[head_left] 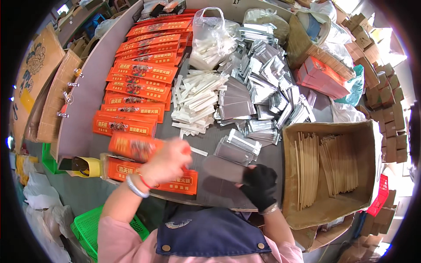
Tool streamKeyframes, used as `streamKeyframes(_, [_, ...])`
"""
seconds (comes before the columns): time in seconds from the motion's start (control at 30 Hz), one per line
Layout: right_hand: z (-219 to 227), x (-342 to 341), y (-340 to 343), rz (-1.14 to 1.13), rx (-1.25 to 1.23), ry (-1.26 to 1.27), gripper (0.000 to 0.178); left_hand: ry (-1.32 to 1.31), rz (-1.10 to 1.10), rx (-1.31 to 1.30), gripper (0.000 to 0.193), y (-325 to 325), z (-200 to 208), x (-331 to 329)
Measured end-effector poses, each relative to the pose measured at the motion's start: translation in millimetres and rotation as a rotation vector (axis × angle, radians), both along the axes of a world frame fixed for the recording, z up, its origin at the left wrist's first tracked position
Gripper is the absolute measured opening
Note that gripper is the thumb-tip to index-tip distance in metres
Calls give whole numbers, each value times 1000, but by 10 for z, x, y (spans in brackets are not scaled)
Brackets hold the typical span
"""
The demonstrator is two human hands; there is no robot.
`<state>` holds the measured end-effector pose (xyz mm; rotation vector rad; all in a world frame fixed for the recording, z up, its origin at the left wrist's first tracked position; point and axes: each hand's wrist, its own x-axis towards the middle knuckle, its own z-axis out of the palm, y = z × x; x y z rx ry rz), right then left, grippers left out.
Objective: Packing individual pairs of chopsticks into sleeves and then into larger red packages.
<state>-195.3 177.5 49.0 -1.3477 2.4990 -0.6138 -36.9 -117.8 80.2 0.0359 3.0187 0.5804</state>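
Note:
My left hand (169, 160) is closed on a long red-orange printed sleeve (131, 147); both are smeared by motion. Beneath it, more red-orange sleeves (184, 182) lie in a stack at the table's near edge. My right hand (259, 184), in a black fingerless glove, grips one end of a flat grey packet (224, 168), which is blurred and extends to the left. Just beyond that packet are clear-and-silver flat packets (237, 149). A single white paper-wrapped strip (199, 151) rests between the two hands.
Overlapping stacks of red-orange sleeves (140, 74) run up the table's left side. White strips (193, 101) are heaped mid-table beside piled silver packets (272, 74). A cardboard box (291, 175) holding wooden chopsticks (337, 166) stands at right. A clear plastic bag (210, 39) sits at the back.

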Motion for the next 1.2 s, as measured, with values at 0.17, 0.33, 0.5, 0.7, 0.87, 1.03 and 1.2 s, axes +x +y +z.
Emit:
streamKeyframes(0.17, [157,5,64,-55,-45,82,60,208,600,41,61,499,-375,390])
streamKeyframes(0.33, [204,96,46,62,37,126,64,87,741,182,90,837,-798,518])
streamKeyframes(0.5, [212,118,63,120,142,121,66,78,746,199,94,857,-679,452])
streamKeyframes(0.7, [172,129,66,147,131,63,65,56,738,271,97,807,-707,509])
streamKeyframes(0.87, [-280,513,-434,258,-41,-91,64,-17,677,227,94,808,-620,468])
streamKeyframes(1.03, [-96,167,-240,155,-278,68,48,78,520,328,63,368,-785,223])
streamKeyframes(1.2, [-461,-516,1195,-739,126,420,36,22,420,76,11,37,-866,-197])
